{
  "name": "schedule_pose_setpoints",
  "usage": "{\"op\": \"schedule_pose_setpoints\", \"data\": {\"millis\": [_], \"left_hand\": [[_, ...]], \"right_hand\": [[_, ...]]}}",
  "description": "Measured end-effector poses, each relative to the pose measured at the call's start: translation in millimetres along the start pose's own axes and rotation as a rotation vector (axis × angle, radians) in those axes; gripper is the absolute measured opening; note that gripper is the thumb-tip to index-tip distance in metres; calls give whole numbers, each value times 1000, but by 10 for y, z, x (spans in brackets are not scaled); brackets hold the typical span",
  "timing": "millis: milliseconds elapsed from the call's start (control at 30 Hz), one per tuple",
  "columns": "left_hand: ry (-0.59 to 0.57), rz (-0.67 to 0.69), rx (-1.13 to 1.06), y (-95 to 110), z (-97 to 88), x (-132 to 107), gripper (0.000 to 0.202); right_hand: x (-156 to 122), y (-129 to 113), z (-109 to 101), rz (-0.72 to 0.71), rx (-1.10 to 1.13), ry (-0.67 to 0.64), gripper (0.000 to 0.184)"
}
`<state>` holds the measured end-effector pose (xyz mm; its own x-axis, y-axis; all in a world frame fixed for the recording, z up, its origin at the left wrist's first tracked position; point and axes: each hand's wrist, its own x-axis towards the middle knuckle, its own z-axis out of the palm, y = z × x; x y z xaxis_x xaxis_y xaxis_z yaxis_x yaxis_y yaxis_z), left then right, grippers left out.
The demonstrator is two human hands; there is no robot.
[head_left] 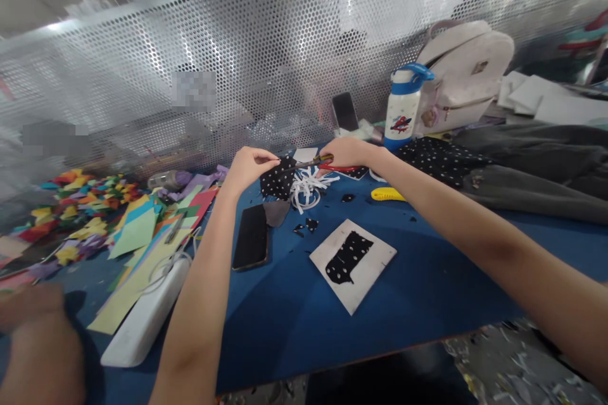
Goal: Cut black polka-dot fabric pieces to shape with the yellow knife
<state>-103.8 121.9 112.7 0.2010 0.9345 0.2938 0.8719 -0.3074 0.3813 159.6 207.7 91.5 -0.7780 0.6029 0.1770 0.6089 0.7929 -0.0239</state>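
My left hand pinches the upper edge of a black fabric piece with white dots, held up over the table. In my right hand is a pair of scissors with red on the handles; its blades point left at the fabric. Whether the blades are apart is too small to tell. Below the scissors lies a bunch of white strips. Closer to me, a white square card bears a sock-shaped cutout of dotted black fabric. Small black scraps lie between.
A black phone, a white power strip and coloured paper sheets lie left. Another person's hand is at far left. A yellow cutter, a bottle, a backpack and dark cloth are right. Perforated metal stands behind.
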Motion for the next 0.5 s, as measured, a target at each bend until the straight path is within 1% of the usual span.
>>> {"op": "schedule_pose_setpoints", "data": {"millis": [267, 500], "left_hand": [[-5, 2, -12, 14, 9, 9, 25], [1, -2, -12, 7, 6, 9, 25]], "right_hand": [[-3, -32, -9, -8, -7, -11, 54], [30, -14, -2, 9, -42, -8, 59]]}}
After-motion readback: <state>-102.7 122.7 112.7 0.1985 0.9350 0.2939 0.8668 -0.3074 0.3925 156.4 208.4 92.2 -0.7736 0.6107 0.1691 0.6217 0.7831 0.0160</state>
